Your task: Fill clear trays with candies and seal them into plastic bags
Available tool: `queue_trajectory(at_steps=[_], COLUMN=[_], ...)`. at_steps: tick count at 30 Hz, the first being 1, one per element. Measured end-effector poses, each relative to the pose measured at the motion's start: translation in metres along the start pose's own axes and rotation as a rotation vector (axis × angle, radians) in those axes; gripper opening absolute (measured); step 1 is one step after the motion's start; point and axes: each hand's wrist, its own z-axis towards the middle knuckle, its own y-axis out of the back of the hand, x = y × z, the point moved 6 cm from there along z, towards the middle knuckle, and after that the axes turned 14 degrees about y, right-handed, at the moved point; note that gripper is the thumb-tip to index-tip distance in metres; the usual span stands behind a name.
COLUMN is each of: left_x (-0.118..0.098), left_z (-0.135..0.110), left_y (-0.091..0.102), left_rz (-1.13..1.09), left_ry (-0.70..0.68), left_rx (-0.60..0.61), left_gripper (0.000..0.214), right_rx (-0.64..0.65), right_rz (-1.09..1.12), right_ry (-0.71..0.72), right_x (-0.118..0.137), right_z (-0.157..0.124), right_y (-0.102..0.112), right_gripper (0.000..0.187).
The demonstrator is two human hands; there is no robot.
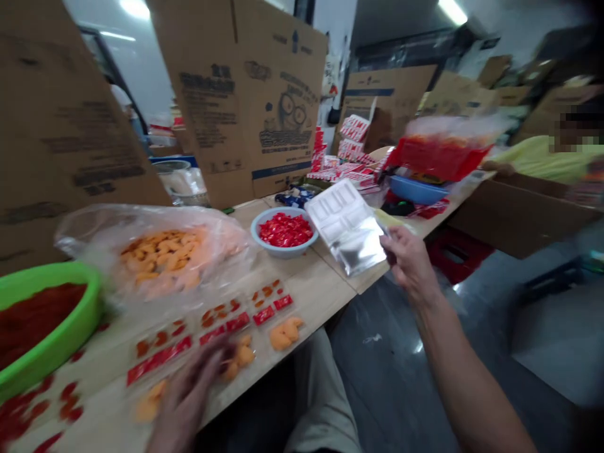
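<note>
My right hand grips a clear plastic tray with moulded compartments by its near edge, raised above the table's front edge. Whether it is one tray or a nested stack, I cannot tell. My left hand, smeared by motion, hovers low over the filled trays at the table's front edge; its grip is unclear. The filled tray by its fingers and its neighbour carry brown-orange pieces, red packets and pale orange curled pieces. A similar tray lies left, partly behind this hand.
A bag of orange curled pieces lies behind the trays, with a green basin of reddish pieces at left. A pale blue bowl holds red packets. Cardboard boxes wall the back. At right, a person in yellow stands by an open carton.
</note>
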Motion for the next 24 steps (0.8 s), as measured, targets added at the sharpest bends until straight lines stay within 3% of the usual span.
queue_trajectory(at_steps=[2, 3, 5, 7, 8, 10, 12, 21, 24], left_x=[-0.008, -0.015, -0.020, -0.018, -0.017, -0.017, -0.018, -0.034, -0.034], left_z=[-0.015, -0.019, -0.017, -0.017, -0.018, -0.023, -0.029, -0.040, -0.038], left_y=[-0.058, -0.078, -0.093, -0.094, -0.094, -0.093, -0.091, -0.066, -0.060], left_rz=[-0.429, -0.593, -0.849, -0.934, -0.924, -0.869, -0.860, -1.199, -1.279], left_ry=[0.098, 0.115, 0.126, 0.117, 0.102, 0.053, 0.026, 0.009, 0.033], left_rx=[0.445, 0.546, 0.429, 0.314, 0.312, 0.383, 0.421, 0.277, 0.337], left_gripper=[0.062, 0.067, 0.057, 0.047, 0.045, 0.042, 0.040, 0.053, 0.051], right_rx=[0.153, 0.250, 0.432, 0.557, 0.610, 0.724, 0.848, 1.043, 1.019], right_rz=[0.203, 0.242, 0.178, -0.039, -0.163, -0.347, -0.392, 0.044, 0.161], right_ry=[-0.216, -0.291, -0.287, -0.112, -0.009, 0.137, 0.184, 0.190, 0.168], right_x=[-0.006, -0.007, -0.002, 0.008, 0.014, 0.023, 0.029, 0.053, 0.058], right_z=[-0.071, -0.105, -0.156, -0.182, -0.188, -0.192, -0.194, -0.221, -0.224], right_y=[-0.047, -0.070, -0.107, -0.129, -0.137, -0.151, -0.164, -0.208, -0.215], right_gripper=[0.035, 0.035, 0.036, 0.046, 0.054, 0.069, 0.072, 0.079, 0.086])
